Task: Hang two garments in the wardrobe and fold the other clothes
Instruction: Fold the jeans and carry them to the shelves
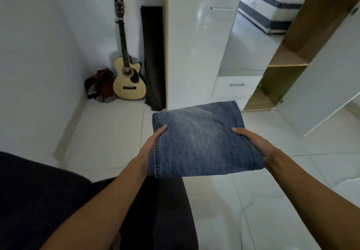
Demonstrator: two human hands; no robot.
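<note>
A pair of blue jeans (198, 138), folded into a flat square, is held out in front of me above the tiled floor. My left hand (153, 142) grips its left edge, thumb on top and fingers hidden underneath. My right hand (253, 141) grips the right edge the same way. The white wardrobe (196, 41) stands ahead. Its right section is open and shows wooden shelves (288, 65), with the white door (327, 86) swung out to the right.
An acoustic guitar (127, 74) leans in the left corner beside a dark rolled mat (153, 57) and a heap of dark red cloth (101, 86). A dark fabric surface (39, 195) fills the lower left. The wardrobe mirror (257, 26) reflects a bed.
</note>
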